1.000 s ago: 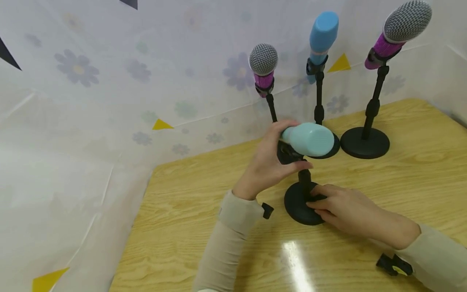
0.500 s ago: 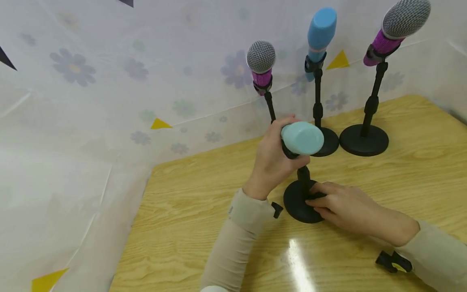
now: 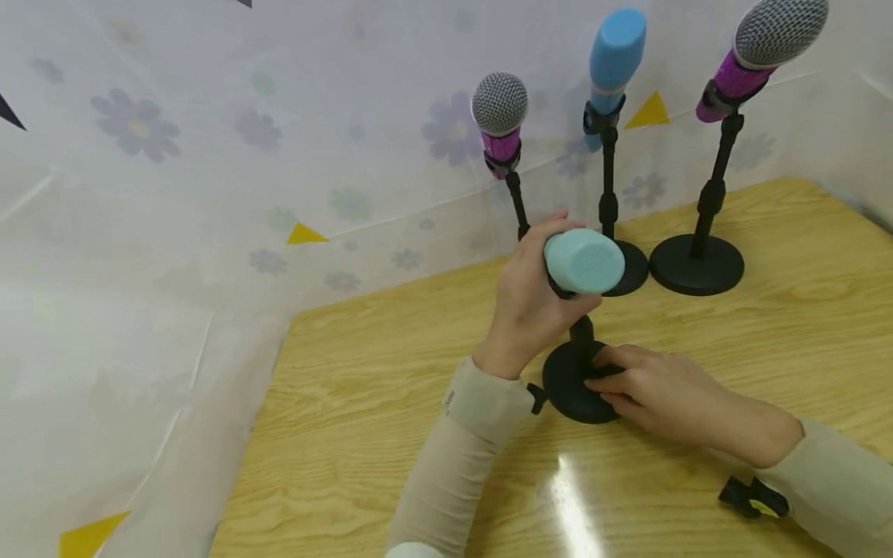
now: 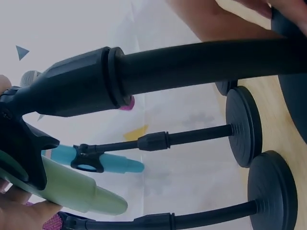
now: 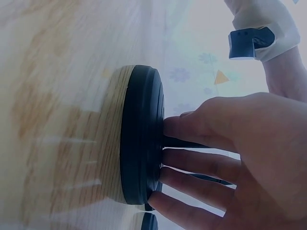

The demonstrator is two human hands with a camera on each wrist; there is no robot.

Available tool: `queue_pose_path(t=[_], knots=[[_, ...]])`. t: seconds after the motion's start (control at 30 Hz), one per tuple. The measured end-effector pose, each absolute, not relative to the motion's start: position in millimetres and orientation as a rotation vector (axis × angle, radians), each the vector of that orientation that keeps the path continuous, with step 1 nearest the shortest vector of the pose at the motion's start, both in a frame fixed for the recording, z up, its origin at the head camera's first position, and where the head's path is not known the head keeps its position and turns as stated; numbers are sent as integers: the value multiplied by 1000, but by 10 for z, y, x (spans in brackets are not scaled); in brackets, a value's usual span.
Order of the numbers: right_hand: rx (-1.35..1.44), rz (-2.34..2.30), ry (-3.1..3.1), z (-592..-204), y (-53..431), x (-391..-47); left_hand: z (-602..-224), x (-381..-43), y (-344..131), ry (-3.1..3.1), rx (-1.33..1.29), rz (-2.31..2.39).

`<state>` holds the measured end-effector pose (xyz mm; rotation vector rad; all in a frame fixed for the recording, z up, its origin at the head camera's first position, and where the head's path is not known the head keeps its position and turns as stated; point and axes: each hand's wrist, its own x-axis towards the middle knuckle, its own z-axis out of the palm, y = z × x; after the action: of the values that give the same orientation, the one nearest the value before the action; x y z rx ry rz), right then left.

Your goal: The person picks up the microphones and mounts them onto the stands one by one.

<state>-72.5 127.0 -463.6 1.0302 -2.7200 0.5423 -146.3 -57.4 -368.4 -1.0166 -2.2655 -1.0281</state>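
Note:
My left hand (image 3: pixel 526 302) grips a mint-green microphone (image 3: pixel 586 262) at its clip, with fingers and thumb curled around it. The microphone's rounded head points toward me in the head view, and its tapered tail (image 4: pixel 108 201) shows in the left wrist view. Under it stands a short black desk microphone stand, its pole (image 4: pixel 201 64) rising from a round base (image 3: pixel 567 391) flat on the table. My right hand (image 3: pixel 670 391) rests nearly straight fingertips on top of that base, close to the pole, as the right wrist view also shows.
Behind are a purple microphone (image 3: pixel 501 116), partly hidden lower down by my left hand, a blue microphone (image 3: pixel 617 54) and another purple microphone (image 3: pixel 777 39), all on black stands. The wooden table (image 3: pixel 349 434) meets a flower-printed sheet (image 3: pixel 230 194) at the back.
My left hand has closed its thumb in around the microphone and clip and shifted slightly right. The microphone's head has swung to face more toward me. The right hand stays on the base.

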Motion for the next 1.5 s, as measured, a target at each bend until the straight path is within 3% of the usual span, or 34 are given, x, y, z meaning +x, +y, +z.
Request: queue_pose_path(t=[0.63,1.07,1.5], knots=[[1048,531,-2659,-4667,1278,-733,-3766,-1484,-552,-2099,-1223,-1053],[1042,523,-2677,-4646,1281,-723,-3590,-1459,-559,-1995,-1516,-1620],[1062,545,-2685,-4643,1286,-730,-3915,-1359,-438,-2066,-1115,-1437]])
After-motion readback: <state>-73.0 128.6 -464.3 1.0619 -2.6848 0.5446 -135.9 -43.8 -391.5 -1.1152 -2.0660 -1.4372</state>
